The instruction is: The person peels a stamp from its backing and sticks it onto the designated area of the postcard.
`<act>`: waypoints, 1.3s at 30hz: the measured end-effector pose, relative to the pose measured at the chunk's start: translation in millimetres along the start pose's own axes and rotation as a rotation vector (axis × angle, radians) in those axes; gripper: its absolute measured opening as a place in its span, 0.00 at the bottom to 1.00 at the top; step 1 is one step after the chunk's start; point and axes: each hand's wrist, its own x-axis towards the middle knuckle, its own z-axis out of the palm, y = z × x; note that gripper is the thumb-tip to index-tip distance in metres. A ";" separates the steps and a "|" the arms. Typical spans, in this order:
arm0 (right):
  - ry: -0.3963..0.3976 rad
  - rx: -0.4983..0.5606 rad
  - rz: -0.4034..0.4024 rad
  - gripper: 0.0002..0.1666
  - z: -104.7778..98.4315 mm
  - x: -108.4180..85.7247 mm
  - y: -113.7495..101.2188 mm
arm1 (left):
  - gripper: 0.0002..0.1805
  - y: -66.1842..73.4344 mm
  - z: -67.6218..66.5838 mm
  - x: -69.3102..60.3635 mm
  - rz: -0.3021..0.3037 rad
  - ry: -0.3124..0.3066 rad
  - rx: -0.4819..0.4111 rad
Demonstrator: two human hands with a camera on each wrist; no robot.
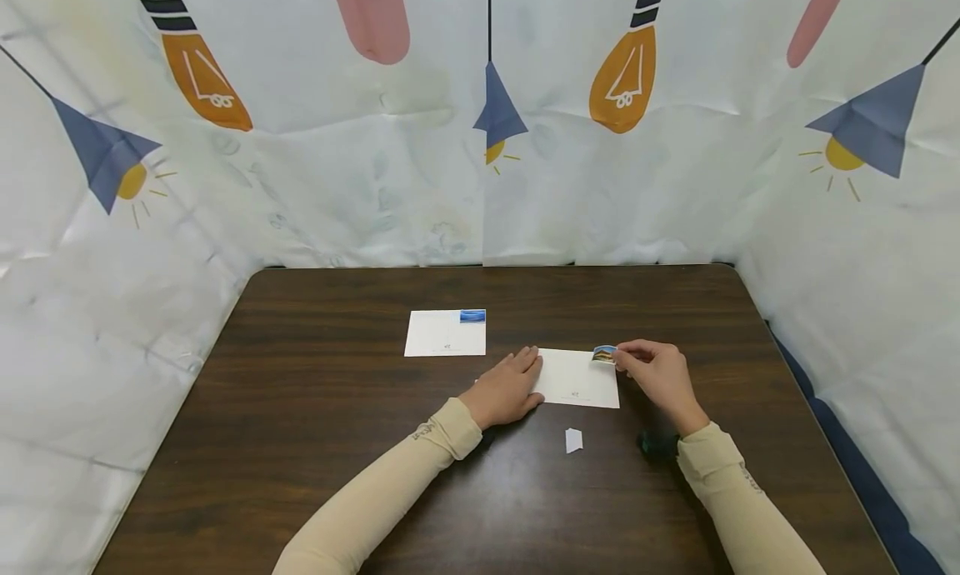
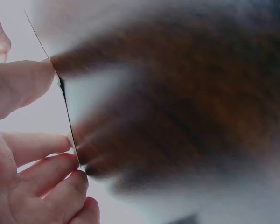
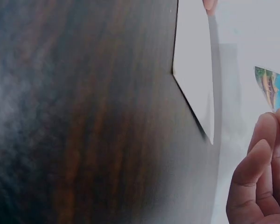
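My left hand [image 1: 504, 390] rests on the left end of a white card [image 1: 573, 379], its fingers pressing it to the table. In the left wrist view the thumb [image 2: 23, 84] and fingers lie apart along the card's edge. Over the card's top right corner, my right hand [image 1: 660, 377] pinches a small picture sticker [image 1: 603, 354] between thumb and fingertips. In the right wrist view the sticker [image 3: 269, 86] stands tilted up from the fingertips, its picture coloured blue, green and tan. Whether its lower edge touches the card cannot be told.
Farther back and left lies a second white card [image 1: 435, 335] with a blue picture sticker [image 1: 472, 316] at its top right corner. A small white paper scrap [image 1: 573, 440] lies nearer me on the dark wooden table [image 1: 315, 442]. Printed white curtain [image 1: 360, 183] surrounds the table's back and sides.
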 end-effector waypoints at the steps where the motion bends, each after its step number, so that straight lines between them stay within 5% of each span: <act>1: -0.006 -0.001 0.003 0.15 0.2 0.4 0.6 | 0.35 0.4 0.0 0.1 0.000 0.000 0.004; 16: -0.134 -0.031 0.091 0.16 2.8 14.2 1.2 | 0.35 0.8 -0.9 1.9 -0.014 -0.010 0.020; 39: -0.171 0.037 0.231 0.16 1.7 18.7 3.3 | 0.35 2.0 1.1 2.2 0.002 0.003 0.020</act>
